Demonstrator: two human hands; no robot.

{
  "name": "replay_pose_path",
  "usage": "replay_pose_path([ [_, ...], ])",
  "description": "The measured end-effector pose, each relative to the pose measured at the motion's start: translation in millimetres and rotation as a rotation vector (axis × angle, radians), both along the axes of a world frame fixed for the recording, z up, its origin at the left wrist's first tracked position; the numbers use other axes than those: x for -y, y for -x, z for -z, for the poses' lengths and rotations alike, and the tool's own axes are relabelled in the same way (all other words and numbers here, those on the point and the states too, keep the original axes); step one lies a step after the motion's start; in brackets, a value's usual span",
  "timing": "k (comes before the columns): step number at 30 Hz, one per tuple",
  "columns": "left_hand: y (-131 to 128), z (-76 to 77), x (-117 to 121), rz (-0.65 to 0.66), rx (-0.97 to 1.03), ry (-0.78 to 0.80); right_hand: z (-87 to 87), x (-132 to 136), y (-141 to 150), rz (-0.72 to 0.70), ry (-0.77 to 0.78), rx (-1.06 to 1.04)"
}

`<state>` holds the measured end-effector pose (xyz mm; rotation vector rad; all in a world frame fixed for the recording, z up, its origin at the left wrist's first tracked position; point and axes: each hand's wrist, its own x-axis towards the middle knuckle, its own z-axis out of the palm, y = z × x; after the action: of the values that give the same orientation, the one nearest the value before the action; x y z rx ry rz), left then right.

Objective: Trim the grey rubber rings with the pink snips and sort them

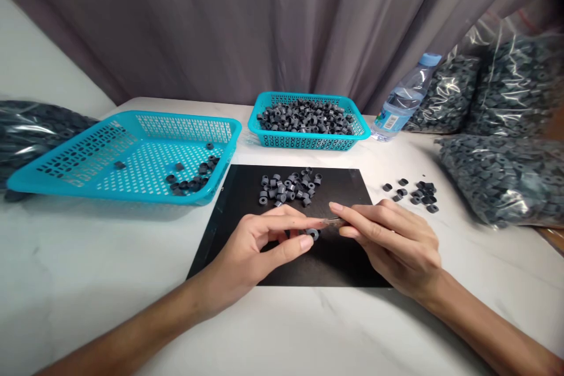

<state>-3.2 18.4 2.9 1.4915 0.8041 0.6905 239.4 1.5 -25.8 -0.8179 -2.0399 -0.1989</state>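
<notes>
Above the black mat (343,264), my left hand (259,244) pinches a small grey rubber ring (314,234) between thumb and fingers. My right hand (394,235) is closed on a small thin metallic blade (332,221), whose exact kind is hard to make out. The blade's tip meets the left fingertips, just above the ring. Partly hidden behind the ring is another dark bit. A pile of similar grey rings (288,187) lies on the mat beyond both hands.
At the left stands a large blue basket (185,200) holding several rings; a smaller blue basket (308,142) full of rings is at the back. Loose dark pieces (416,200), a water bottle (403,100) and stuffed plastic bags (506,179) occupy the right. Another bag (35,129) lies far left.
</notes>
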Motion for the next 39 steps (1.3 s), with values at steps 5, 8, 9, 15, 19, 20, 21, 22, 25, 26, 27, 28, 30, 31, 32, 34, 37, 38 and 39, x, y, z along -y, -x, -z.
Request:
replay_pose_path([
  [5,1,0.9,-1,0.005,-0.004,-0.023,0.7,2,6,-0.042,0.011,0.02],
  [8,1,2.0,-1,0.007,-0.018,-0.019,0.4,2,7,-0.024,0.004,0.054],
  [9,1,2.3,-1,0.006,-0.025,-0.018,0.1,2,6,-0.009,-0.001,0.065],
  [15,0,0.5,-2,-0.005,-0.056,-0.018,-1.5,-2,1,0.081,-0.062,0.071],
  [19,-1,-2.5,-2,-0.001,-0.073,-0.019,0.7,-3,-1,0.109,-0.046,0.007],
  [20,-1,-2.5,-2,0.0,-0.066,-0.017,1.7,-3,-1,0.099,-0.034,-0.007],
  [21,-1,-2.1,-2,0.002,-0.058,-0.015,2.6,-3,0,0.083,-0.02,-0.016],
  [22,-1,-1.4,-2,0.003,-0.051,-0.015,3.4,-2,1,0.062,-0.007,-0.021],
  [25,0,1.2,-3,-0.002,-0.047,-0.039,3.8,1,7,-0.012,0.075,-0.062],
  [26,0,1.9,-3,-0.007,-0.053,-0.051,3.1,3,10,-0.028,0.136,-0.107],
  [27,0,2.4,-2,-0.013,-0.062,-0.062,2.0,4,13,-0.033,0.213,-0.164],
  [28,-1,2.9,-2,-0.015,-0.071,-0.072,0.8,5,16,-0.024,0.293,-0.222],
  [30,-2,3.6,-1,-0.011,-0.086,-0.085,-1.7,8,22,0.01,0.444,-0.314],
  [31,-2,4.1,0,-0.003,-0.092,-0.091,-2.5,9,26,0.021,0.514,-0.346],
  [32,-3,4.6,0,0.005,-0.094,-0.1,-3.0,10,29,0.023,0.576,-0.372],
  [34,-5,6.1,1,0.017,-0.107,-0.117,-2.6,10,33,0.004,0.691,-0.422],
  [37,-6,8.4,2,0.01,-0.132,-0.139,0.9,8,34,-0.038,0.805,-0.493],
  [38,-6,9.1,2,0.005,-0.139,-0.145,2.4,7,32,-0.048,0.825,-0.529],
  [39,-6,9.6,1,0.002,-0.145,-0.15,3.9,5,30,-0.053,0.835,-0.568],
])
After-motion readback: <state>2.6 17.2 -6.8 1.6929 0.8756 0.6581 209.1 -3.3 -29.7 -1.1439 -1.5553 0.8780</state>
